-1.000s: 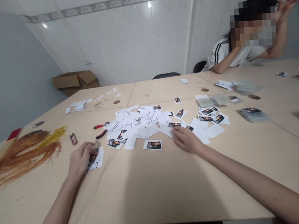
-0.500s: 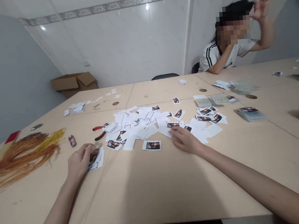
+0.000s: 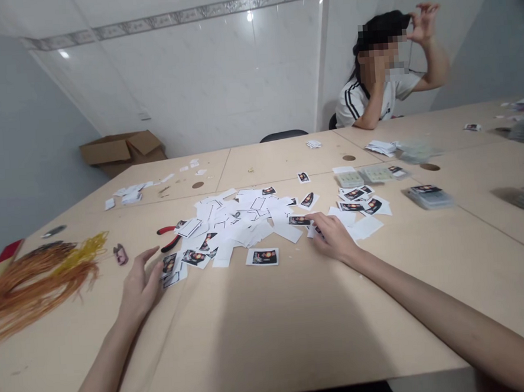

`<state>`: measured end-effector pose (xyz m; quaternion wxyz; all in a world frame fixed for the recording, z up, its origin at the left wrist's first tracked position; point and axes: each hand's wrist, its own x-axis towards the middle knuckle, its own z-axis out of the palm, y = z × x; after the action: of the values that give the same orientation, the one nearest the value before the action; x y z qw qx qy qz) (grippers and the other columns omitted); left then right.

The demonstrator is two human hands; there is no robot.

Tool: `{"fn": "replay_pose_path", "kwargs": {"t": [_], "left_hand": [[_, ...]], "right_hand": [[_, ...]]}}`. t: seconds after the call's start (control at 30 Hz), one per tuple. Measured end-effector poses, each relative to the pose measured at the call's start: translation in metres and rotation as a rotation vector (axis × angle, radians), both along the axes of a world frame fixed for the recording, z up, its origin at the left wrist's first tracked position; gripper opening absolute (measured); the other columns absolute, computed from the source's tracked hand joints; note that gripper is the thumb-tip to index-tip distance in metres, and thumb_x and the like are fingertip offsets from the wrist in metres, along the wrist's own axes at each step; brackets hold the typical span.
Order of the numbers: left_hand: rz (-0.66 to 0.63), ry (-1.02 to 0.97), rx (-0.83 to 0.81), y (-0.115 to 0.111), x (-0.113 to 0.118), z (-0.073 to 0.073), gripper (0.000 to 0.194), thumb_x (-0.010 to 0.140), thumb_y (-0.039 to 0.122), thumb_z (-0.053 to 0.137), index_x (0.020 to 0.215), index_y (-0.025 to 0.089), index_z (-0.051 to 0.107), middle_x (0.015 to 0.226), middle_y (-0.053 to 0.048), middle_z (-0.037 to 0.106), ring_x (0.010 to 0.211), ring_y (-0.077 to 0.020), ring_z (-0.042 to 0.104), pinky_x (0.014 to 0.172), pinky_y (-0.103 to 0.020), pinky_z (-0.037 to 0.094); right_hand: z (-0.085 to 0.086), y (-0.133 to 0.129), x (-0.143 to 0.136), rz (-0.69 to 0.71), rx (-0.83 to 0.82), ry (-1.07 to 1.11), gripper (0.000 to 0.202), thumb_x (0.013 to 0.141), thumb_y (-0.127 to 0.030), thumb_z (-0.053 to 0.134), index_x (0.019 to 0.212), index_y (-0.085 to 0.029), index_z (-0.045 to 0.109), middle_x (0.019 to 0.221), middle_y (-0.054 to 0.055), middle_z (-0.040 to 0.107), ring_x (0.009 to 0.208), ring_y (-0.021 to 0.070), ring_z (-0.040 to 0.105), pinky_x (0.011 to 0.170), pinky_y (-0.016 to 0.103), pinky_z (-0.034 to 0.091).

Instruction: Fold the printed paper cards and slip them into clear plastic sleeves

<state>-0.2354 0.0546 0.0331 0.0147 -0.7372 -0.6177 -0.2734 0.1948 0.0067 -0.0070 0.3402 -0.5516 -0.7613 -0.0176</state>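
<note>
My left hand rests at the left, its thumb and fingers spread. Beside its thumb lies a small stack of printed cards, with a dark picture on top. Reaching in from the right, my right hand has its fingers stretched over loose cards at the pile's right side. A dark printed card lies just beyond its fingertips. Part of another card is hidden under those fingers. Between my hands spreads a heap of white cards, with a single printed card flat in front of it.
Red-handled pliers lie partly under the heap, near pink nippers. Orange and yellow cords cover the far left. Clear boxes stand at the right. Another person sits across the table; a cardboard box stands behind.
My left fingers have come off the card stack and spread apart. My right hand has shifted right along the cards. The whole view has turned slightly right.
</note>
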Motion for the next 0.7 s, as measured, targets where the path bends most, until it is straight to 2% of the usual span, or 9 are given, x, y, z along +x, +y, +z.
{"fn": "replay_pose_path", "kwargs": {"t": [0.13,0.27,0.43,0.57,0.7], "left_hand": [[-0.023,0.013,0.039,0.003,-0.002,-0.003,0.041,0.081,0.042,0.030,0.113,0.019,0.038,0.115,-0.011,0.049,0.107,-0.0252,0.046,0.090,-0.038,0.036],[-0.037,0.020,0.045,0.005,-0.002,-0.006,0.041,0.080,0.042,0.032,0.112,0.018,0.040,0.111,-0.009,0.051,0.103,-0.0245,0.048,0.088,-0.038,0.037],[-0.001,0.014,0.085,0.002,-0.002,-0.003,0.041,0.080,0.039,0.031,0.113,0.016,0.040,0.113,-0.010,0.050,0.105,-0.0255,0.046,0.089,-0.039,0.036],[0.014,0.021,0.090,0.001,-0.001,-0.002,0.040,0.081,0.037,0.031,0.112,0.015,0.041,0.113,-0.010,0.050,0.105,-0.0250,0.047,0.089,-0.038,0.036],[0.003,0.029,0.077,0.002,0.001,-0.003,0.039,0.081,0.036,0.031,0.112,0.016,0.041,0.111,-0.010,0.051,0.102,-0.0248,0.048,0.087,-0.038,0.038]], "right_hand": [[-0.004,0.001,-0.002,0.072,-0.064,-0.009,0.051,0.065,-0.006,0.039,0.115,-0.017,0.037,0.107,0.008,0.050,0.094,0.0211,0.048,0.079,0.033,0.038],[-0.005,0.002,-0.003,0.164,-0.036,-0.033,0.048,0.069,-0.007,0.038,0.116,-0.016,0.037,0.112,0.010,0.046,0.100,0.0210,0.045,0.081,0.033,0.039],[-0.005,0.005,-0.001,0.049,0.023,-0.026,0.042,0.073,-0.010,0.038,0.115,-0.016,0.039,0.108,0.009,0.049,0.102,0.0221,0.043,0.085,0.037,0.036],[-0.009,0.007,0.001,-0.032,0.027,-0.088,0.034,0.079,-0.023,0.041,0.112,-0.015,0.044,0.115,0.012,0.046,0.110,0.0251,0.036,0.088,0.039,0.033],[-0.013,0.008,0.000,-0.054,-0.004,-0.158,0.028,0.081,-0.032,0.039,0.100,-0.015,0.051,0.116,0.012,0.045,0.115,0.0265,0.031,0.092,0.040,0.029]]}}
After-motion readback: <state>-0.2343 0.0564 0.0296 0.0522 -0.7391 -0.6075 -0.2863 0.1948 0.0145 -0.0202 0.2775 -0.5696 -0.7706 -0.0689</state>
